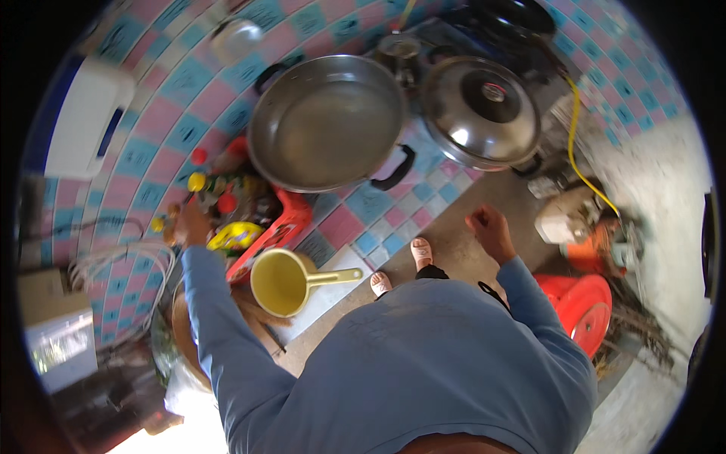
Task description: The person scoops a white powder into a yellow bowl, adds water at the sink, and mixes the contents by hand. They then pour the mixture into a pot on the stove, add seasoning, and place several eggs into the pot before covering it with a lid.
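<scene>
My left hand (pixel 191 224) reaches to the left end of a red plastic basket (pixel 278 232) of bottles, near bottles with orange-brown tops; what its fingers touch is not clear. My right hand (pixel 489 230) hangs over the floor with its fingers curled in and nothing visible in it. Ahead of me is a wide steel pan (pixel 332 125) with black handles, some cloudy liquid seeming to cover its bottom. To its right stands another pan under a domed steel lid (pixel 482 108). A yellow plastic dipper (pixel 281 284) rests by the basket, its handle pointing right.
A black wok (pixel 519 20) sits at the back right. A yellow hose (pixel 575 142) runs down toward an orange object (pixel 590 247). Beside my right arm is a red plastic lid or basin (pixel 590 318). White cable coils (pixel 125 261) hang at the left tiled wall.
</scene>
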The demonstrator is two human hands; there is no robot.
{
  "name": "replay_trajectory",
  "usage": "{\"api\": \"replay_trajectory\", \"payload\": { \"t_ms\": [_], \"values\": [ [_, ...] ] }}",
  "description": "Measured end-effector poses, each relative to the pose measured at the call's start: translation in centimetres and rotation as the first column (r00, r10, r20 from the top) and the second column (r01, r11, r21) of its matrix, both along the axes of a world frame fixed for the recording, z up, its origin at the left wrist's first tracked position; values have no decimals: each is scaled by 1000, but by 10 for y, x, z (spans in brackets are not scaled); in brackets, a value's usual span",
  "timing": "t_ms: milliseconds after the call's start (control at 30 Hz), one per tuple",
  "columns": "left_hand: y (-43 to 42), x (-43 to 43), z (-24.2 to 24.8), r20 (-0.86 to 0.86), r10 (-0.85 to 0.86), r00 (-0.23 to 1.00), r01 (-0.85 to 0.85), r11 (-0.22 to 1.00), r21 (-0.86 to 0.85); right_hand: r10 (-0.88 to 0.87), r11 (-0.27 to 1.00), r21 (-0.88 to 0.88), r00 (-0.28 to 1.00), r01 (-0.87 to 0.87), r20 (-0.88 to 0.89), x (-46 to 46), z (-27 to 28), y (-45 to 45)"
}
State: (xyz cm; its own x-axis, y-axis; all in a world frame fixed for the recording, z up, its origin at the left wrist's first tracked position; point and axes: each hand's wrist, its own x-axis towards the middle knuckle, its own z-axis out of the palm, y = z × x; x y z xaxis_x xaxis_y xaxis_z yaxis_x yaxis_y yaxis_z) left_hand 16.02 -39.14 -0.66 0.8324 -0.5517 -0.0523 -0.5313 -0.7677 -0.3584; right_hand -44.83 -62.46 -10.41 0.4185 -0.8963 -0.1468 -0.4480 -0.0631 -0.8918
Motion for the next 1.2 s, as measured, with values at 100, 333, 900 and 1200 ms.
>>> {"api": "replay_trajectory", "payload": {
  "t_ms": [100,333,900,1200],
  "values": [
    [-8,-61,53,95,-77,993,107,917,-384,-467,863,316,862,394,199,-34,-4,-36],
    [-57,-279,74,-247,-571,783,-124,246,-961,-707,659,724,497,205,503,-92,-36,-139],
    [-190,-434,-92,-870,-492,0,-489,759,-429,-760,567,809,478,156,440,-135,26,-63],
    [-189,-446,-21,-666,-655,-357,-702,659,-271,-637,747,626,511,225,577,-155,130,31]
  ]
}}
